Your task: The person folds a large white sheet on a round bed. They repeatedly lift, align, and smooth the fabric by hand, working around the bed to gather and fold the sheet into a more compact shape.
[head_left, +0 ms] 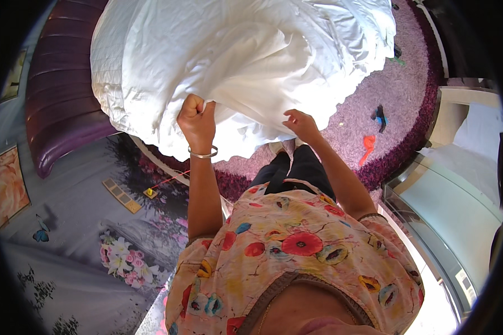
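A large white bed sheet with a wavy, crinkled edge spreads in front of me, full of folds and wrinkles. My left hand is closed in a fist on the cloth near its closer edge; a silver bangle sits at that wrist. To the right, my right hand is over the near part of the sheet, its fingers loosely bent and a little apart. I cannot make out any cloth caught between those fingers. What lies under the sheet is hidden.
A round purple shaggy rug lies under the sheet and my feet. On it are a red item and a black-and-blue item. A purple padded headboard-like piece stands left, a glass-topped cabinet right.
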`<control>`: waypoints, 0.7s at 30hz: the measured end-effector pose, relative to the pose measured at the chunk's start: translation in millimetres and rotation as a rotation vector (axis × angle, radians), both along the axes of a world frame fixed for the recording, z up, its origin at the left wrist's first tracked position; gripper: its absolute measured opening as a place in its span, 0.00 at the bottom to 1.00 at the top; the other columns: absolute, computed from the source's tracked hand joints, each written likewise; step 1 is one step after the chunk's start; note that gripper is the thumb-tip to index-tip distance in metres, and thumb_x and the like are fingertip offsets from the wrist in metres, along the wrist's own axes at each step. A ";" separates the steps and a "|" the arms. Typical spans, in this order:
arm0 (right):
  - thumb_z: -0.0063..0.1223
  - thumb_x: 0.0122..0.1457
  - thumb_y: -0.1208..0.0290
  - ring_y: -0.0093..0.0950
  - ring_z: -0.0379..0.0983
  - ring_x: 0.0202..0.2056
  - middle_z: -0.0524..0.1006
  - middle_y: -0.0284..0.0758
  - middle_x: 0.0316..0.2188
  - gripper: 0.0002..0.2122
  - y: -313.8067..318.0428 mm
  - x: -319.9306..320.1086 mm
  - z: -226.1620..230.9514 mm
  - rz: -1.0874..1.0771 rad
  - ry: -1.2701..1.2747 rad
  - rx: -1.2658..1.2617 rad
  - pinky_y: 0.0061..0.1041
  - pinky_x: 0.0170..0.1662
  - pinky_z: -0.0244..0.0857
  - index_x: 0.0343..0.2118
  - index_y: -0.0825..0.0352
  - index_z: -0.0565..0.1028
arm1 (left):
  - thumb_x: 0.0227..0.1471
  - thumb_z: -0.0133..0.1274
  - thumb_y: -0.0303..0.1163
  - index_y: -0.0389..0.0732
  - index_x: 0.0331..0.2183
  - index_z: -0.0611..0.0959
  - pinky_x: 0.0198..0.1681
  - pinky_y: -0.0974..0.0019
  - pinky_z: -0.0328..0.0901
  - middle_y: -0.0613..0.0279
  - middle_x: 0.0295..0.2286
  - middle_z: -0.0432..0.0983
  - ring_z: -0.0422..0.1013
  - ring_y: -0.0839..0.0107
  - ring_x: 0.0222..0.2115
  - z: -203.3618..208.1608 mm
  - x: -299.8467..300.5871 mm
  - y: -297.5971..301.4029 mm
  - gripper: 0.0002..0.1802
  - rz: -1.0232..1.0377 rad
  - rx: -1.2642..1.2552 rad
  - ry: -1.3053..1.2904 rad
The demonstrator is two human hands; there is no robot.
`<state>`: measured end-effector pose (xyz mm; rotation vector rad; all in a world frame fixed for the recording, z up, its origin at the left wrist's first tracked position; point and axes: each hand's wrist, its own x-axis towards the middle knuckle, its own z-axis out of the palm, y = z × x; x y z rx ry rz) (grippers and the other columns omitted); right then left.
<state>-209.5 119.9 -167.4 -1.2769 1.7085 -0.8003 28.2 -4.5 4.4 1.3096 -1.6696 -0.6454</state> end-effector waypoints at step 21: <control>0.57 0.48 0.73 0.39 0.73 0.37 0.77 0.38 0.36 0.16 -28.4 9.4 21.9 -0.182 0.218 -0.411 0.34 0.41 0.65 0.42 0.63 0.72 | 0.35 0.58 0.16 0.39 0.17 0.60 0.20 0.72 0.52 0.66 0.14 0.52 0.49 0.75 0.16 8.7 -18.3 -6.6 0.20 -0.035 -0.013 0.020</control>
